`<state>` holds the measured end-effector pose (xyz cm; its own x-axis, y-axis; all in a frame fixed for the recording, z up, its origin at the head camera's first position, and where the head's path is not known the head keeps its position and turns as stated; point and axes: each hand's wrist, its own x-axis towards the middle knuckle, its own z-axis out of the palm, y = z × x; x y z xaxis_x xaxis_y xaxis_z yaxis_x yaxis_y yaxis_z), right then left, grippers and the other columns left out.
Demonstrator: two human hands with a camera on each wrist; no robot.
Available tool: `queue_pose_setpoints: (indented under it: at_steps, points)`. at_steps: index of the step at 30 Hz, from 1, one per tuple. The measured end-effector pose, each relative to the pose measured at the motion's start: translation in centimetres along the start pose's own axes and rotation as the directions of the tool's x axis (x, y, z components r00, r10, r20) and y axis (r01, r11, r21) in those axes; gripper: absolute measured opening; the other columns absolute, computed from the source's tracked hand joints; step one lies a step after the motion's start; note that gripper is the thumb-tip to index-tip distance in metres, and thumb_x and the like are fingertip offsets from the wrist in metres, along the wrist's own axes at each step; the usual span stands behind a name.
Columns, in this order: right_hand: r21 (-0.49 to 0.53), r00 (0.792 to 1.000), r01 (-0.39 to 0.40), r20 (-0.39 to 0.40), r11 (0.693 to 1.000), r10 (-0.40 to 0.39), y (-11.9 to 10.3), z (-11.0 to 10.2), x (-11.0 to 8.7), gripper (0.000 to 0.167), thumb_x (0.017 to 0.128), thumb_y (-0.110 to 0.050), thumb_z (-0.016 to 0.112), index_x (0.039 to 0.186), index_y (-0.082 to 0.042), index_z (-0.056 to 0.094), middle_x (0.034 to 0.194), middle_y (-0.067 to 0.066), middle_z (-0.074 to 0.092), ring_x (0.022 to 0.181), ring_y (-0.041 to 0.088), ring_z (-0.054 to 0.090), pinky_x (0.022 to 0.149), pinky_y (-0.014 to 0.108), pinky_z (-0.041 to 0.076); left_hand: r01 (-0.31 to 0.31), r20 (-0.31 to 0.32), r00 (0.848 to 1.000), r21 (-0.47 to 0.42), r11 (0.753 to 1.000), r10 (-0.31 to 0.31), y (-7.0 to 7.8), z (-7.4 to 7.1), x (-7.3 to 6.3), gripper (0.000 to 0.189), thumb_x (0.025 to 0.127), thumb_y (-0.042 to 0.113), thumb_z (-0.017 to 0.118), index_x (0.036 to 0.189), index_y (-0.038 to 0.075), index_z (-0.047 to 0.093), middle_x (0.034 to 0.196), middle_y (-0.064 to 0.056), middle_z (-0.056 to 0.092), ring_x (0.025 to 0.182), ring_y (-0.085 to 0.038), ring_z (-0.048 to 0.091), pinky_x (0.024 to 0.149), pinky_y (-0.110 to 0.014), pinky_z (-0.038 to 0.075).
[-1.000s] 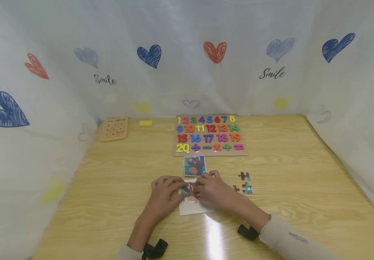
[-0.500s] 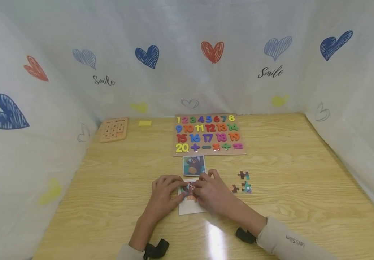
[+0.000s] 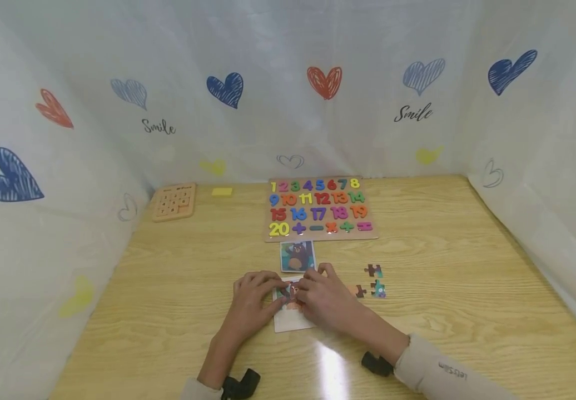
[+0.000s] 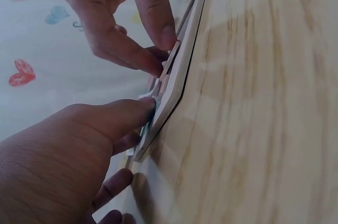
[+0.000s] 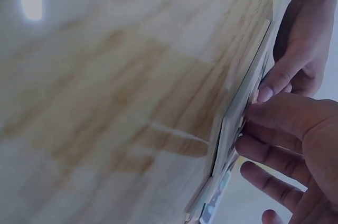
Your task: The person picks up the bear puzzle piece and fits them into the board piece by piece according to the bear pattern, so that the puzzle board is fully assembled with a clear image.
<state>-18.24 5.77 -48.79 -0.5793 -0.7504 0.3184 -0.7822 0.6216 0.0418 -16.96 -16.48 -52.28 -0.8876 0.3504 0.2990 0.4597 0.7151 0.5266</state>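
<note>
A small white puzzle board [image 3: 290, 322] lies on the table between both hands, with bear jigsaw pieces [image 3: 293, 290] in its upper part. My left hand [image 3: 252, 300] rests its thumb and fingertips on the pieces at the board's left side. From the right, my right hand [image 3: 329, 297] reaches over the board and covers much of it. In the left wrist view its thumb and finger pinch a jigsaw piece [image 4: 170, 59], tilted against the board's surface. Just beyond the board lies a bear picture card [image 3: 298, 257].
Loose jigsaw pieces [image 3: 378, 289] lie to the right of my right hand. Behind the card is a wooden number board [image 3: 322, 240] with coloured numerals. A wooden number slide puzzle [image 3: 174, 202] and a yellow block [image 3: 222, 192] sit at the back left.
My right hand has shifted slightly over the board, its fingers still at the pieces. The left hand stays in place. The loose pieces remain at the right.
</note>
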Motion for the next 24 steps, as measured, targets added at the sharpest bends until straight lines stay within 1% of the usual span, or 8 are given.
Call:
queue_pose_setpoints:
  at_steps: [4,6,9,12,15,19,22,24]
  points:
    - [0.025,0.998,0.017,-0.058,1.0,-0.015,0.3,0.3,-0.1,0.014,0.085,-0.032,0.08,0.094,-0.022,0.081,0.099,-0.01,0.073,0.096,0.014,0.061,0.087,0.043,0.039,0.005,0.002,1.0,-0.014,1.0,-0.005,0.0,-0.1,-0.1,0.024,0.09,0.031,0.076,0.113,0.025,0.074,0.122,0.008,0.062,0.115,-0.022,0.049,0.097,-0.052,0.03]
    - [0.039,0.998,0.026,-0.06,0.999,-0.024,0.3,0.4,-0.1,0.016,0.085,-0.032,0.08,0.098,-0.022,0.08,0.102,-0.01,0.073,0.098,0.014,0.061,0.088,0.043,0.039,0.004,0.001,1.0,-0.02,1.0,-0.004,-0.1,-0.1,-0.2,0.025,0.089,0.031,0.076,0.114,0.024,0.074,0.122,0.007,0.062,0.115,-0.022,0.049,0.097,-0.051,0.03]
    - [0.071,0.999,0.029,-0.024,0.997,-0.028,0.3,0.3,0.0,0.021,0.089,-0.032,0.076,0.106,-0.021,0.079,0.108,-0.009,0.072,0.103,0.014,0.06,0.089,0.044,0.038,0.0,0.001,1.0,-0.031,1.0,0.0,-0.1,-0.3,-0.1,0.026,0.09,0.031,0.076,0.115,0.023,0.074,0.123,0.006,0.062,0.115,-0.021,0.049,0.096,-0.05,0.03]
    - [0.097,1.0,0.02,0.013,0.995,-0.021,0.2,0.2,0.1,0.022,0.092,-0.032,0.073,0.11,-0.021,0.078,0.112,-0.009,0.07,0.106,0.015,0.059,0.089,0.045,0.038,-0.004,0.0,1.0,-0.041,0.999,0.004,-0.1,-0.4,0.0,0.027,0.09,0.03,0.076,0.116,0.022,0.074,0.123,0.006,0.062,0.115,-0.022,0.049,0.096,-0.05,0.029]
    - [0.092,0.999,0.012,0.029,0.996,-0.015,0.2,0.0,0.2,0.019,0.091,-0.031,0.074,0.108,-0.023,0.08,0.111,-0.009,0.069,0.106,0.014,0.059,0.089,0.045,0.038,-0.007,-0.003,1.0,-0.037,0.999,0.007,-0.1,-0.5,0.0,0.028,0.09,0.03,0.076,0.116,0.022,0.074,0.123,0.006,0.062,0.115,-0.022,0.049,0.096,-0.049,0.03]
    - [0.099,0.999,0.014,0.043,0.995,-0.019,0.2,-0.2,0.3,0.016,0.092,-0.029,0.074,0.105,-0.023,0.081,0.109,-0.01,0.069,0.104,0.014,0.06,0.088,0.046,0.039,-0.013,-0.013,1.0,-0.008,1.0,0.012,-0.2,-0.2,0.0,0.029,0.089,0.031,0.076,0.118,0.025,0.073,0.122,0.008,0.061,0.114,-0.021,0.049,0.095,-0.05,0.031]
    - [0.161,0.998,-0.004,0.067,0.987,-0.006,0.7,-0.6,0.1,0.016,0.093,-0.027,0.072,0.107,-0.024,0.079,0.111,-0.009,0.07,0.107,0.014,0.059,0.09,0.048,0.038,-0.02,-0.029,0.999,0.014,1.0,0.021,-0.2,0.3,0.1,0.027,0.09,0.031,0.075,0.117,0.029,0.074,0.12,0.009,0.061,0.113,-0.021,0.049,0.094,-0.05,0.032]
    - [0.217,0.996,-0.048,0.084,0.975,0.03,1.3,-1.0,-0.4,0.017,0.093,-0.024,0.071,0.108,-0.023,0.078,0.112,-0.008,0.07,0.109,0.014,0.058,0.091,0.049,0.037,-0.021,-0.038,0.999,0.029,0.999,0.022,0.0,0.7,0.2,0.025,0.09,0.032,0.074,0.115,0.031,0.076,0.117,0.01,0.061,0.112,-0.021,0.049,0.092,-0.049,0.033]
